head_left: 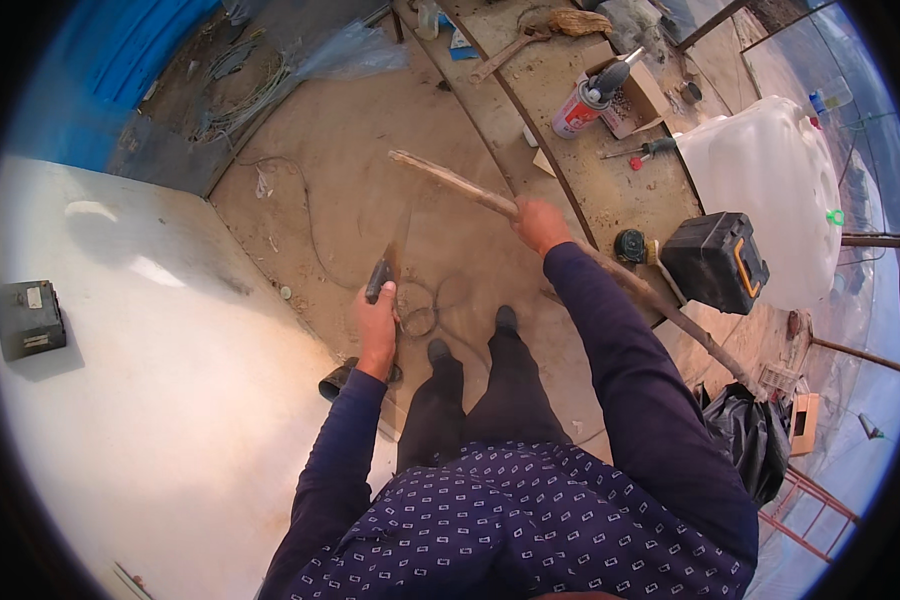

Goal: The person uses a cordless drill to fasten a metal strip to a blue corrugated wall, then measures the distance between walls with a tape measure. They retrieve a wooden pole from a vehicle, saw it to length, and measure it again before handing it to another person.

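My right hand [542, 226] is closed round a long, rough wooden stick [450, 180]. One end of the stick points away to the upper left over the floor. Its other end runs back past my right forearm, over the bench edge, towards a black plastic bag [745, 435]. In my left hand [376, 325] is a black-handled blade tool [381, 275], with the fingers wrapped round the grip. Its narrow blade points away from me and is blurred, so knife or saw I cannot tell. Blade and stick are apart.
To the right, a workbench [530, 85] carries a spray can [576, 108], a cardboard box [638, 100], a screwdriver [655, 147], a black case [715, 262] and a white jerrycan [760, 190]. At left, a white surface [160, 400] bears a dark box [32, 318]. A cable [310, 220] lies on the floor.
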`<state>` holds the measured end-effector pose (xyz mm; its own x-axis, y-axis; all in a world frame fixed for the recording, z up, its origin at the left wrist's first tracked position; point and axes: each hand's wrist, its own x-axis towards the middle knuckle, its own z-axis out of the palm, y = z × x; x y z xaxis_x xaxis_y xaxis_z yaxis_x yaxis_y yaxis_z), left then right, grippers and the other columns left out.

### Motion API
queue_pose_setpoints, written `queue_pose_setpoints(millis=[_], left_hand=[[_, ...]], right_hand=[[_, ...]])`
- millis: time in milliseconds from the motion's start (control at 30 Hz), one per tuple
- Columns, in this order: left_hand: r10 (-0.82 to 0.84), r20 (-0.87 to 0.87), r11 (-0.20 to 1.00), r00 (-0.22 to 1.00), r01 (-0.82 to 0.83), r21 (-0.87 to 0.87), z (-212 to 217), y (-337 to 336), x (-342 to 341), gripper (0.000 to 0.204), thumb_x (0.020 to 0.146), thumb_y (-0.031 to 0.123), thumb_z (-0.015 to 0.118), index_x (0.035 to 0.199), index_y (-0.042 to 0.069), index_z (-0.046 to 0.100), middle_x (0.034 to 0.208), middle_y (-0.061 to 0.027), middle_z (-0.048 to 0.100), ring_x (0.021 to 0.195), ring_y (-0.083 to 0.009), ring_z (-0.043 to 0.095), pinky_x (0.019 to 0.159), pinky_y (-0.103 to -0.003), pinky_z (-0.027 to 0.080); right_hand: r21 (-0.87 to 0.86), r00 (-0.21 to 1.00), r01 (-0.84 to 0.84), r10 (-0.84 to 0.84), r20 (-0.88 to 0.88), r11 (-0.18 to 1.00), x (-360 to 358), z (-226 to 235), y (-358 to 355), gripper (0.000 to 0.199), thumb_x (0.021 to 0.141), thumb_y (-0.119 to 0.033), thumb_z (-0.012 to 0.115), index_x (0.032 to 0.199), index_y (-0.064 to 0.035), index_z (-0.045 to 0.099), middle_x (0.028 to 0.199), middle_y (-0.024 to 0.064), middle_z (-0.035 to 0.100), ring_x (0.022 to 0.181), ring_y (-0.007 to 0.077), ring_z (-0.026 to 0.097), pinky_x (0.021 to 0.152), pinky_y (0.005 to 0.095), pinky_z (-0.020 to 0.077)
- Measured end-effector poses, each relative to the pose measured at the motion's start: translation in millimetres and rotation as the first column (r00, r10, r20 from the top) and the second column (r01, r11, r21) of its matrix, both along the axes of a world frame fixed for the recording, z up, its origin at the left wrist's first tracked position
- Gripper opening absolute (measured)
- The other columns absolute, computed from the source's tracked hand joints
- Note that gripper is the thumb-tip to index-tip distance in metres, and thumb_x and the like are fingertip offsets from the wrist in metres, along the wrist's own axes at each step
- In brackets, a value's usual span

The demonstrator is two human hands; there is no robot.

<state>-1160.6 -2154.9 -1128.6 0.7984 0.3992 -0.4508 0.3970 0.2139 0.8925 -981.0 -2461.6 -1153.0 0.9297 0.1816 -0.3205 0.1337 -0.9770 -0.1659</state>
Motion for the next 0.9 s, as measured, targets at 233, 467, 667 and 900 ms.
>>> queue_pose_setpoints(millis=[233, 467, 667, 900], left_hand=[[0.039, 0.040, 0.997, 0.998, -0.042, 0.065, 86, 24, -40, 0.034, 0.100, 0.029, 0.068, 0.080, 0.004, 0.058, 0.062, -0.0003, 0.053, 0.054, -0.0093, 0.049, 0.052, -0.026, 0.039], [-0.179, 0.146, 0.952, 0.973, 0.135, 0.274, 131, 25, -43, 0.040, 0.097, 0.036, 0.072, 0.080, 0.001, 0.060, 0.061, -0.0011, 0.054, 0.053, -0.0096, 0.050, 0.050, -0.025, 0.039], [-0.356, -0.021, 0.896, 0.934, 0.348, 0.275, 123, 23, -20, 0.034, 0.097, 0.028, 0.074, 0.079, 0.002, 0.061, 0.061, 0.0043, 0.051, 0.057, -0.0059, 0.046, 0.052, -0.026, 0.037], [-0.451, -0.042, 0.810, 0.892, 0.428, 0.400, 131, 31, -16, 0.039, 0.098, 0.030, 0.073, 0.077, -0.001, 0.059, 0.058, 0.0016, 0.045, 0.056, -0.0074, 0.039, 0.049, -0.029, 0.035]], right_hand=[[0.246, 0.996, -0.007, -0.014, 0.083, 0.969, 0, 15, -19, 0.042, 0.087, -0.043, 0.075, 0.109, -0.0081, 0.066, 0.095, 0.0176, 0.072, 0.089, 0.0381, 0.071, 0.077, 0.0492, 0.0561], [0.190, 0.917, -0.219, 0.136, 0.376, 0.957, 25, -5, -32, 0.034, 0.087, -0.032, 0.072, 0.107, -0.0042, 0.068, 0.106, 0.0163, 0.071, 0.097, 0.0376, 0.071, 0.080, 0.0484, 0.0567], [0.094, 0.992, 0.128, -0.128, -0.002, 0.987, 35, -18, -2, 0.025, 0.082, -0.018, 0.066, 0.102, -0.0046, 0.071, 0.096, 0.0188, 0.075, 0.090, 0.0384, 0.073, 0.078, 0.0475, 0.0591], [0.146, 0.984, 0.096, -0.116, 0.137, 0.985, 46, -1, 36, 0.023, 0.084, -0.015, 0.063, 0.103, -0.0056, 0.074, 0.095, 0.0196, 0.076, 0.087, 0.0367, 0.074, 0.077, 0.0465, 0.0596]])
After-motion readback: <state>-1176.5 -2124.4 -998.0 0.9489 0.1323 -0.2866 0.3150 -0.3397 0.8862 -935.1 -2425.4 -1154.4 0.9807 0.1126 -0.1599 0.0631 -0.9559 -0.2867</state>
